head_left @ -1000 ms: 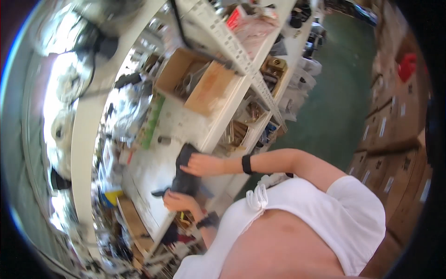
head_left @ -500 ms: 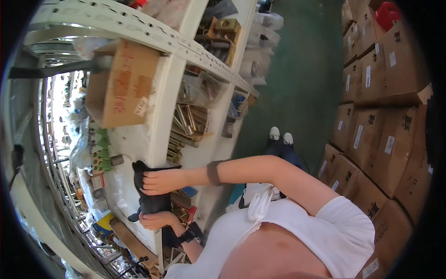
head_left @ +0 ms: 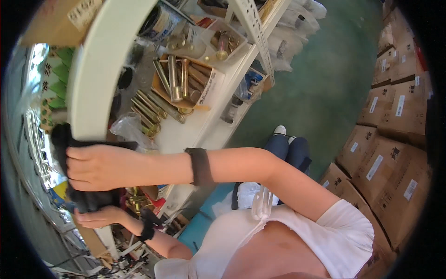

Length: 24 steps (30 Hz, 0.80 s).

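Note:
Both hands are on a black, soft-looking bundle (head_left: 88, 197) at the left, beside the white shelf post; it looks like cloth, but I cannot tell its exact kind. My right hand (head_left: 100, 167), a dark band on its wrist, reaches across from the right and lies closed over the upper part of the bundle. Just below, my left hand (head_left: 100, 216) holds the lower part, its fingers curled in from beneath. A dark band (head_left: 149, 224) circles the left wrist too. The fold between the hands is dark, so anything inside it is hidden.
Beyond my right forearm, a white shelf (head_left: 186, 135) bears metal pins (head_left: 147, 109), a cardboard tray (head_left: 204, 86) of pins and a clear plastic bin (head_left: 227, 39). A white post (head_left: 100, 69) rises close by. Stacked cardboard boxes (head_left: 385, 158) line the right side of the green floor (head_left: 325, 93).
The view has shifted, with the shelf and its metal pins now larger. Both hands and the black bundle appear farther left in the picture, and both hands still hold it.

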Available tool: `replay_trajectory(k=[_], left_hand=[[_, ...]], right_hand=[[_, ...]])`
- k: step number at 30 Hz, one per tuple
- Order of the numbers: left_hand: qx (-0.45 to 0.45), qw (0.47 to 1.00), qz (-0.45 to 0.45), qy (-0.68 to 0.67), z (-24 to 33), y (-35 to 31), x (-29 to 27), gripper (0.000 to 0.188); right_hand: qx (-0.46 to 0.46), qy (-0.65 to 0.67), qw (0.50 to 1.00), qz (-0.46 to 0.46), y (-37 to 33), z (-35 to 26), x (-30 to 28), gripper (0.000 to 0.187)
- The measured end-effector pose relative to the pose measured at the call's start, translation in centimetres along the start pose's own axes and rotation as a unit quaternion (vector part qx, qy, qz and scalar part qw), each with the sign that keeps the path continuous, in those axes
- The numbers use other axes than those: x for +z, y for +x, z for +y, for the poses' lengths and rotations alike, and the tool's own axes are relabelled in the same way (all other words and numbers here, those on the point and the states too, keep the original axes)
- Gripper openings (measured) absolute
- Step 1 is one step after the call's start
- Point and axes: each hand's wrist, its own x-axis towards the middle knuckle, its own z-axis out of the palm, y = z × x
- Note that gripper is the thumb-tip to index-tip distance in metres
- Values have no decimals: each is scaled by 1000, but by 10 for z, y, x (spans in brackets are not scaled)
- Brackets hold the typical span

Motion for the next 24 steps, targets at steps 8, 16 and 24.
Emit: replay_trajectory(k=[8,16,24], left_hand=[[70,997,-11,22,-20,5,3,56],[104,967,24,-231,17,5,-13,29],[-52,864,-150,-478,59,-137,-46,28]], right_hand=[[-82,-31,995,-47,1,17,-17,20],[-116,-36,992,-13,7,9,-51,49],[70,-167,960,-212,-110,-41,-116,65]])
